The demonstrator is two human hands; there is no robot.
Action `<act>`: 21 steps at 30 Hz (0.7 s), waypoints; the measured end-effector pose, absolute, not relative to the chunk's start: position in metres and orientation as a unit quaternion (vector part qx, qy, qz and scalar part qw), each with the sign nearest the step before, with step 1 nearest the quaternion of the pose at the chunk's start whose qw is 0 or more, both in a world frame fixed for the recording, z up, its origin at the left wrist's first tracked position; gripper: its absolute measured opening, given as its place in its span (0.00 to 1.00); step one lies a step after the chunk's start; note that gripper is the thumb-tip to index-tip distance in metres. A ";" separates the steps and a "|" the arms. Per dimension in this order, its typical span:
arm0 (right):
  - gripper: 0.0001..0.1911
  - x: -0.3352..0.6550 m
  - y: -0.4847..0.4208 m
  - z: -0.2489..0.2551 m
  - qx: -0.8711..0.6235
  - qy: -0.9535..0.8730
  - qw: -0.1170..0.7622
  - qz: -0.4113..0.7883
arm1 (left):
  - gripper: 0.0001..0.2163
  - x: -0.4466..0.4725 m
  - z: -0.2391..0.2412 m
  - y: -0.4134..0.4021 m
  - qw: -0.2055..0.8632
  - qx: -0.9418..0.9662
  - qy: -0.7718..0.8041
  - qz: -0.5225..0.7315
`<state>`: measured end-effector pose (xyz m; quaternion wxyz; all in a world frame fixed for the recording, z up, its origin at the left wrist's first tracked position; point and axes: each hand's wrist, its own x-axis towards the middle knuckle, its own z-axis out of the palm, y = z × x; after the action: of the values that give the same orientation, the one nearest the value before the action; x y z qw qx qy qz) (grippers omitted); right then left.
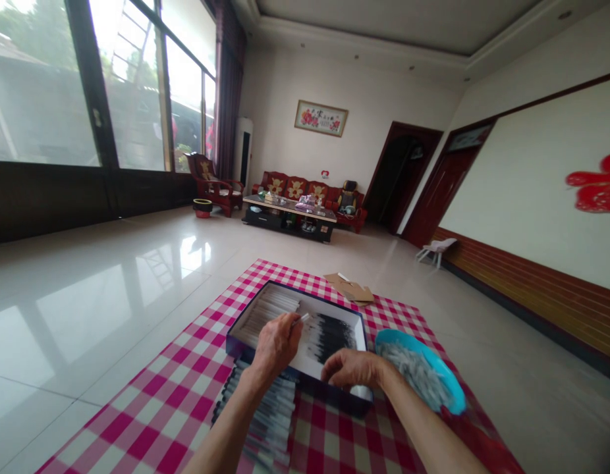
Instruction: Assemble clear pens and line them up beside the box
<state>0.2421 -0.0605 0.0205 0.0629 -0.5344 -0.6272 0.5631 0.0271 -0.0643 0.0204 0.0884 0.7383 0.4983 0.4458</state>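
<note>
Pinching a pen — left hand — print too small to read.

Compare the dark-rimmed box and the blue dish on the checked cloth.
The box is rectangular, with a dark blue rim and white floor; the blue dish is round. The box lies flat, while the dish sits tilted up near the cloth's edge. The box holds thin sticks, pale and dark, in bands; the dish holds a loose grey heap. Both rest on the red-and-white checked cloth.
</note>
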 end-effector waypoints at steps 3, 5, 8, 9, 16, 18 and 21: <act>0.14 0.241 -0.059 0.023 -0.534 -0.623 0.097 0.564 | 0.11 0.029 0.019 -0.065 0.094 0.741 0.490 0.449; 0.16 0.243 -0.061 0.028 -0.535 -0.620 0.145 0.555 | 0.13 0.031 0.018 -0.065 0.099 0.750 0.480 0.444; 0.16 0.247 -0.069 0.041 -0.541 -0.614 0.221 0.531 | 0.14 0.038 0.017 -0.069 0.111 0.768 0.465 0.427; 0.15 0.248 -0.074 0.046 -0.540 -0.609 0.250 0.524 | 0.14 0.041 0.017 -0.071 0.118 0.772 0.458 0.425; 0.15 0.260 -0.129 0.060 -0.502 -0.480 0.551 0.461 | 0.13 0.074 0.017 -0.098 0.191 0.795 0.377 0.435; 0.23 0.264 -0.146 0.057 -0.475 -0.429 0.642 0.422 | 0.13 0.084 0.014 -0.106 0.207 0.809 0.340 0.432; 0.32 0.270 -0.169 0.051 -0.448 -0.365 0.727 0.370 | 0.14 0.095 0.008 -0.117 0.227 0.822 0.299 0.428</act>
<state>0.2699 -0.1689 0.0513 0.7271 -0.4485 -0.3646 0.3704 0.0950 -0.1169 0.0082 0.2268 0.8223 0.2988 0.4279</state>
